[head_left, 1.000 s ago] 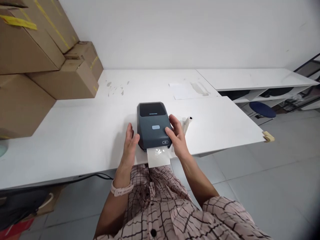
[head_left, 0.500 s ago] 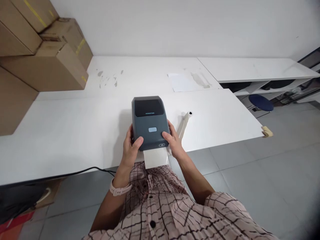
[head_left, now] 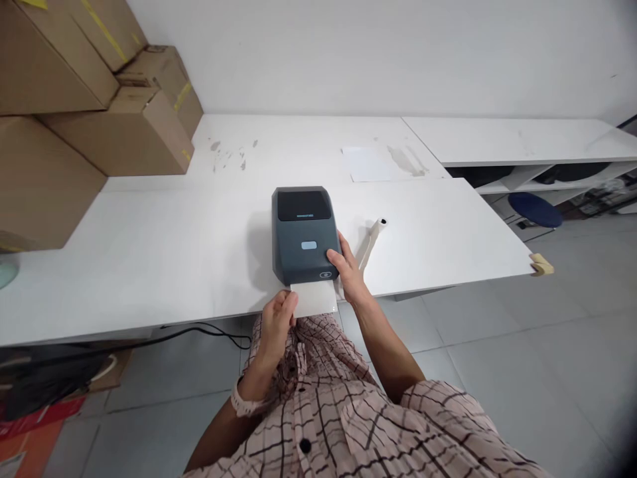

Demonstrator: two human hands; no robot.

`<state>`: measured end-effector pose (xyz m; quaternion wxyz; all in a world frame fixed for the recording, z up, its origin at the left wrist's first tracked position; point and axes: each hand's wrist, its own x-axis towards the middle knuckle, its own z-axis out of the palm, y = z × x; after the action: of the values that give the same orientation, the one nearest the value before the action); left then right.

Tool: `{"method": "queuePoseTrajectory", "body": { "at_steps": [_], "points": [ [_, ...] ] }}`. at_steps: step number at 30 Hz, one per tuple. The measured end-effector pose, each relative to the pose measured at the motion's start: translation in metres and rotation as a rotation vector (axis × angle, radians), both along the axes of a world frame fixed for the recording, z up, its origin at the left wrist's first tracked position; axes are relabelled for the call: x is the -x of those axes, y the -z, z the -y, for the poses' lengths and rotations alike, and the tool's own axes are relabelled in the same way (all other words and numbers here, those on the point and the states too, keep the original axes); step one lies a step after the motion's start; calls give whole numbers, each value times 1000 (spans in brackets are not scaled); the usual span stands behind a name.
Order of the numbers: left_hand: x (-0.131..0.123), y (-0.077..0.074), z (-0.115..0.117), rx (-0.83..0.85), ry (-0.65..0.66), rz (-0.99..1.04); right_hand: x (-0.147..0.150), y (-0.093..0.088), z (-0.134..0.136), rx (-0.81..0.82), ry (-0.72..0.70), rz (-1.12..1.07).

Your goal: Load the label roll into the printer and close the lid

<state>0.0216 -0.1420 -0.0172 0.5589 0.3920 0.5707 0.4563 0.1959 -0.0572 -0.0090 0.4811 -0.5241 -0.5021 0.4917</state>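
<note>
1. A dark grey label printer point(head_left: 303, 234) is seen standing on the white surface point(head_left: 149, 265), close to its near edge and roughly in the middle of the view.
2. A white label strip point(head_left: 314, 299) is seen coming out of the printer's front slot and hanging past the edge of the surface.
3. The left hand point(head_left: 277, 321) is placed at the left edge of the label strip, which is pinched between thumb and fingers.
4. The right hand point(head_left: 348, 273) is laid against the printer's front right corner, its fingers loosely spread, with one fingertip resting on the top cover beside a small oval button.
5. A pale watch strap is worn on the left wrist, and checked pink sleeves are seen at the bottom of the view.
6. A white tube-like object point(head_left: 371, 240) lies on the surface just right of the right hand; what it is cannot be told.
7. Cardboard boxes point(head_left: 74, 99) are stacked at the far left of the surface, against the wall.
8. A white sheet of paper point(head_left: 365, 164) lies flat farther back on the surface, well apart from the printer.
9. A dark cable point(head_left: 199, 330) is seen hanging under the surface's front edge, and a blue stool point(head_left: 535, 210) stands on the floor to the right.
</note>
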Motion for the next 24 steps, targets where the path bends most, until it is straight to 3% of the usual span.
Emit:
{"method": "queuePoseTrajectory", "body": {
  "at_steps": [4,8,12,14,16,19,24],
  "points": [
    [-7,-12,-17,112,63,225,0,3,0,-21,-15,13],
    [-7,-9,-18,55,96,150,0,-2,3,-103,31,117],
    [3,-1,-10,-40,102,-16,3,-24,13,-519,218,522],
    [10,1,-9,-114,11,-97,6,-36,17,-748,158,683],
    [16,0,-11,-197,-135,-172,10,-44,19,-870,80,806],
    [20,-4,-22,-350,-303,-257,18,-50,18,-906,81,949],
    [9,-7,-43,-460,-170,-184,18,-50,16,-845,30,933]
  ]
}}
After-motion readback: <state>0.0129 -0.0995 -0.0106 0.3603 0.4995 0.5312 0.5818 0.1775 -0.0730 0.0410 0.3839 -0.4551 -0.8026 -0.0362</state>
